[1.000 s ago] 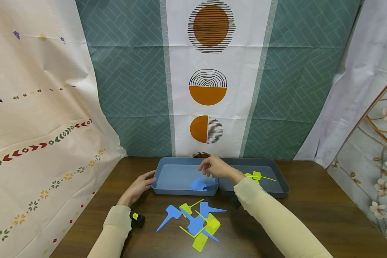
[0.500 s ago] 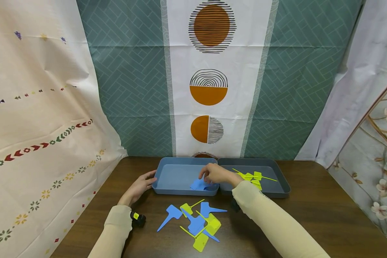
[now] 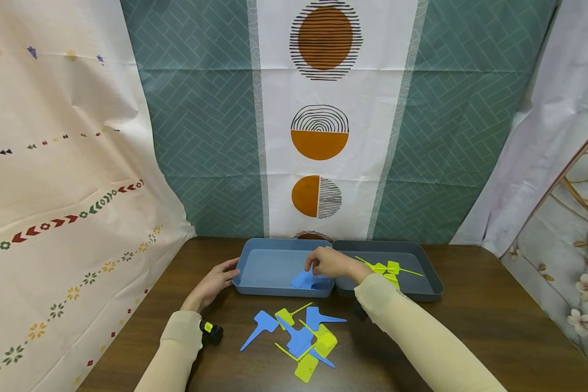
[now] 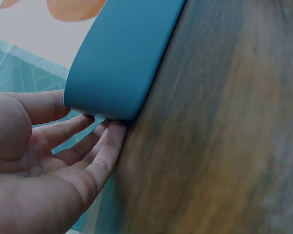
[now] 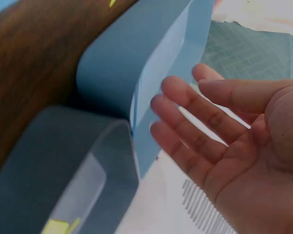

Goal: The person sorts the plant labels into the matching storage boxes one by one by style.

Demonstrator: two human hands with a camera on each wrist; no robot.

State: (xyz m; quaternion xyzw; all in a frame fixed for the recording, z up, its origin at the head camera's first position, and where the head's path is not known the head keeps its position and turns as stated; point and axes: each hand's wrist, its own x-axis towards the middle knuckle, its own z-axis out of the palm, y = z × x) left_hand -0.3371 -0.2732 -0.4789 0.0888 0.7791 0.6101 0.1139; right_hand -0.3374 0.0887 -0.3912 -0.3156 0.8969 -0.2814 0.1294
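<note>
Table (image 3: 475, 305): on it we note a blue tray (image 3: 269, 262) and a gray tray (image 3: 409, 286), side by side. Left hand (image 3: 213, 284): loose fingers touching the blue tray's left end. Right hand (image 3: 329, 262): empty, fingers relaxed, above the blue tray. We judge it part done: blue tags (image 3: 301, 280) in blue, yellow tags (image 3: 393, 267) in gray; loose blue tags (image 3: 300, 340) and loose yellow tags (image 3: 306, 368) left, mixed.

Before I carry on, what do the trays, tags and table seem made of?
Blue tray and grey tray: probably matte moulded plastic; smooth, rounded corners. Blue tags and yellow tags: likely thin matte plastic, flat, evenly coloured. Table: wood or laminate, faintly glossy, brown grain.
</note>
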